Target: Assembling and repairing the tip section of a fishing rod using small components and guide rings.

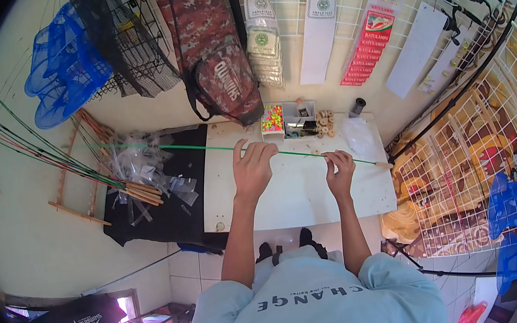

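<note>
In the head view a thin green rod (pixel 199 147) lies level across my front above the white worktable (pixel 238 209), its pale handle (pixel 383 165) at the right end. My left hand (pixel 252 165) has its curled fingers on the rod near the middle. My right hand (pixel 340 171) pinches it closer to the handle. Beyond my hands sit a box of bright small pieces (pixel 272 117), a divided tray (pixel 299 124), several tan rings (pixel 327 124), a dark cylinder (pixel 357 108) and a clear plastic bag (pixel 355 136).
More rods with wooden handles (pixel 139 192) and plastic scraps rest on black cloth (pixel 124 226) at left. A camouflage bag (pixel 190 28), hanging packets (pixel 367 45) and blue nets (pixel 59 63) hang on the back wall. A wire grid (pixel 444 203) stands at right.
</note>
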The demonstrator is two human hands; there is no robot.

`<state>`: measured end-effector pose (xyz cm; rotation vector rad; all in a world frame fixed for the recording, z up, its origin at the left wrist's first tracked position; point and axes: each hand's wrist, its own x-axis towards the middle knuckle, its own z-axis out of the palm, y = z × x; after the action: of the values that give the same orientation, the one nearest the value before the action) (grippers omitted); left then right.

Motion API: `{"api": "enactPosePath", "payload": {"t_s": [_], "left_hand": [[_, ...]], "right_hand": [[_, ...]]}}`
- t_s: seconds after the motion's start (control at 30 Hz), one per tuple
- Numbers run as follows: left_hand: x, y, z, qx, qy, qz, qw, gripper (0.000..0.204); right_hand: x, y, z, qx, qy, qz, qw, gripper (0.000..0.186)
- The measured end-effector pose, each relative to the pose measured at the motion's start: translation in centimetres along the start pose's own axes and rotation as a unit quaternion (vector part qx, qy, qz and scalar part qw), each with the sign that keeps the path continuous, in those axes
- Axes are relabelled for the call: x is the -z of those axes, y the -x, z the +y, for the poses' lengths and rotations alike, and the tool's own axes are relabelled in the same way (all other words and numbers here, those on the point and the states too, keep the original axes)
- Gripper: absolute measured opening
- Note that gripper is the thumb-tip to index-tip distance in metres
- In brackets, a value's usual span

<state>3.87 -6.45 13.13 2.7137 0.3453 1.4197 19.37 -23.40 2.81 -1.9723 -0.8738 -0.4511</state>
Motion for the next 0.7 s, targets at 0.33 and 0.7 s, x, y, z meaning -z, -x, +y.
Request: {"api": "enactPosePath", "payload": {"t_s": [0.33, 0.7], "left_hand": [[-2.1, 8.0, -1.9, 0.105, 0.035, -0.054, 0.992, 0.011], [-7.4, 15.0, -3.9, 0.158, 0.090, -0.088, 0.979, 0.009]], "right_hand": [[-2.3, 4.3, 1.3, -0.028, 0.047, -0.104, 0.993, 0.013], [-5.0, 8.2, 3.7, -0.093, 0.146, -0.158, 0.972, 0.013]]}}
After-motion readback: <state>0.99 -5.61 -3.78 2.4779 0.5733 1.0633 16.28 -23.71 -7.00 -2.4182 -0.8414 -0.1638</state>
